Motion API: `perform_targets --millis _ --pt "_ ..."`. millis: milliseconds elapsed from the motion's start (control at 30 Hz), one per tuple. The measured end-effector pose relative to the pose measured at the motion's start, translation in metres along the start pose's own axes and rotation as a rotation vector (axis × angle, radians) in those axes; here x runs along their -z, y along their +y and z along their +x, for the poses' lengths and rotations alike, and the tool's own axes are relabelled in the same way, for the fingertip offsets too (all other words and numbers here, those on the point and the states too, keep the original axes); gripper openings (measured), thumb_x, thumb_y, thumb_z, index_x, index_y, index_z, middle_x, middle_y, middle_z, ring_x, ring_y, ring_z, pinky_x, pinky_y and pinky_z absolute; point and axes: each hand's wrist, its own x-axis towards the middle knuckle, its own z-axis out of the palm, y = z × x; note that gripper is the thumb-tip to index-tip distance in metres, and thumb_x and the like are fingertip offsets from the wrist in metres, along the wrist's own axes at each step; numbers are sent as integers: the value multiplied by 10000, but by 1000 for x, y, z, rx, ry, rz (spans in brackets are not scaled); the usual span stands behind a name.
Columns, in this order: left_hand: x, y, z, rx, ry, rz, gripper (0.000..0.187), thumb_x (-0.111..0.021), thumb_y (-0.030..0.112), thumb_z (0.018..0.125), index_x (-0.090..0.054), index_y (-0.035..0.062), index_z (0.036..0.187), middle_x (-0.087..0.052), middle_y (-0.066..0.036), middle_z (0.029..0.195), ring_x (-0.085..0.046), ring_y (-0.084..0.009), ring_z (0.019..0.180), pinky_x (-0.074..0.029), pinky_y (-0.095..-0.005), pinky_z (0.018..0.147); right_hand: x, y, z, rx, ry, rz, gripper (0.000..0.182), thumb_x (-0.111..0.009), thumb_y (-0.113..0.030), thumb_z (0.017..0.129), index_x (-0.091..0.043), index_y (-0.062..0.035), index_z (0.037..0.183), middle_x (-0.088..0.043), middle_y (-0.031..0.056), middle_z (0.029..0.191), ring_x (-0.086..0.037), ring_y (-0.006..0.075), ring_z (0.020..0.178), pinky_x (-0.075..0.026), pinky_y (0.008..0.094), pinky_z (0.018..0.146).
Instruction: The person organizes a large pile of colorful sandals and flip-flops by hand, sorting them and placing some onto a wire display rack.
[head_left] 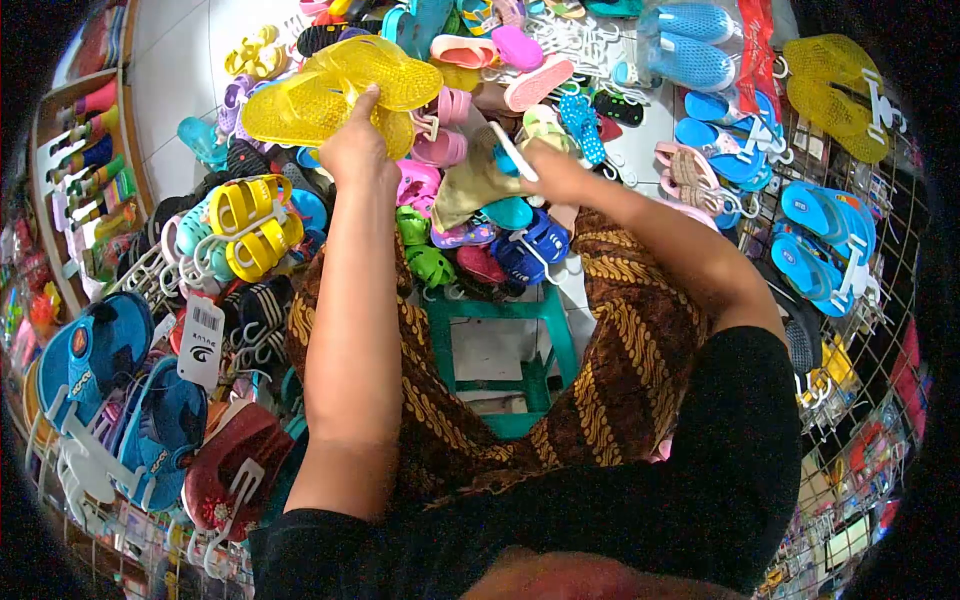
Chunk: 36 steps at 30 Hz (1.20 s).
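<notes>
A pair of translucent yellow jelly sandals (300,105) is raised over the pile in my left hand (358,150), the thumb lying on top and the fingers closed beneath. To the right, my right hand (552,172) is closed at the edge of a crumpled beige cloth (468,188). A narrow white piece (511,152) sticks up beside its fingers; its kind I cannot tell. Under the cloth lie lime-green clogs (428,262) and dark blue clogs (533,246) on a white hanger. Pink sandals (440,145) show between the hands.
Yellow two-strap sandals (255,228) and blue flip-flops (95,350) hang at the left. On the right, a wire rack (850,390) carries more blue flip-flops (822,245) and yellow jelly shoes (835,95). A green stool (490,310) stands between the batik-clad knees.
</notes>
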Motion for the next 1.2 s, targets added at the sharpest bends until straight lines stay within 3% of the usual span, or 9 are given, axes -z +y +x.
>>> perform_targets --millis 133,200,400,567,733,833,900,1033,1200 --pt "2 -1 -2 -2 5 -1 479 -742 66 748 -523 0 1169 -607 -101 1072 -624 -259 901 -530 -406 738 51 67 24 -147 -132 69 361 -594 -309 850 -597 28 981 -600 200 959 -638 326 811 -518 430 715" --pt "0 0 -1 0 -17 3 480 -739 67 752 -520 2 1174 -605 -102 1078 -623 -262 905 -532 -402 736 76 58 16 -442 -285 821 303 -518 -218 936 -486 23 1116 -576 110 1018 -655 209 821 -581 309 708" --pt "-2 6 -8 43 -4 -23 457 -699 -1 767 -519 -37 1186 -596 -116 1136 -617 -256 962 -527 -397 797 87 68 20 -428 -611 588 393 -528 -378 926 -525 -81 1183 -619 44 957 -637 124 813 -522 266 663" --pt "7 -5 3 16 -68 4 446 -700 70 793 -512 12 1193 -593 -94 1121 -613 -257 941 -525 -408 777 70 136 95 -225 310 -215 552 -612 -524 783 -635 -35 1039 -615 192 1121 -598 344 1004 -477 418 865" --pt "6 -6 3 47 -51 46 427 -684 74 805 -519 31 1197 -600 -82 1113 -615 -246 943 -520 -401 776 17 203 200 -550 480 172 791 -706 -552 685 -519 3 1217 -601 213 1151 -593 327 1051 -470 412 886" --pt "5 -9 3 24 -75 46 414 -672 71 813 -520 33 1196 -605 -81 1095 -616 -252 939 -522 -401 766 3 165 204 -700 324 276 951 -745 -536 655 -368 24 1326 -602 192 1132 -601 273 1023 -476 389 864" --pt "3 -9 5 49 -61 9 446 -694 37 784 -521 13 1195 -603 -85 1107 -610 -240 949 -510 -384 783 7 120 173 -749 433 292 830 -777 -474 629 -479 25 1222 -615 140 1080 -586 190 963 -478 339 828" --pt "2 -7 -2 39 -53 -13 460 -708 19 769 -522 -3 1190 -603 -90 1110 -610 -235 951 -507 -377 788 12 144 135 -344 81 806 584 -739 -393 695 -582 10 1088 -616 84 972 -575 153 855 -470 304 762" --pt "3 -1 -5 45 -55 -47 461 -714 14 764 -524 -8 1184 -608 -91 1097 -618 -239 937 -513 -377 782 52 121 74 -394 -432 941 478 -688 -253 759 -548 -82 1183 -597 19 1034 -555 115 936 -462 272 797"
